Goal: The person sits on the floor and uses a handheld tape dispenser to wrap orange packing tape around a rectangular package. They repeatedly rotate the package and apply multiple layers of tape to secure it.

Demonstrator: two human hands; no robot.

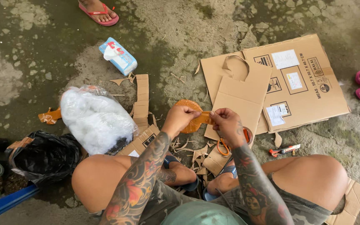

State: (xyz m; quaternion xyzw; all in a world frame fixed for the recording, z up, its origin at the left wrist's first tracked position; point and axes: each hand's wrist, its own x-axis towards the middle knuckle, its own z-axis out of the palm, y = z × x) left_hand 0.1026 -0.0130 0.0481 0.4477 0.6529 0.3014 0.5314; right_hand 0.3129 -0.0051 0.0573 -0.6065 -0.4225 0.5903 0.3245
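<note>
Left hand (pixel 181 116) and right hand (pixel 226 123) each have the grip clamped on the orange tape strip (pixel 205 118) stretched between them, held above the floor just left of the flattened cardboard box (pixel 305 100), with orange-handled scissors (pixel 223 146) below the right hand.

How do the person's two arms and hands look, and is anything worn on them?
Both forearms are bare, without sleeves, and covered in dense multicoloured tattoos down to the wrists. The left hand and the right hand wear no gloves; no watch or ring is visible.
</note>
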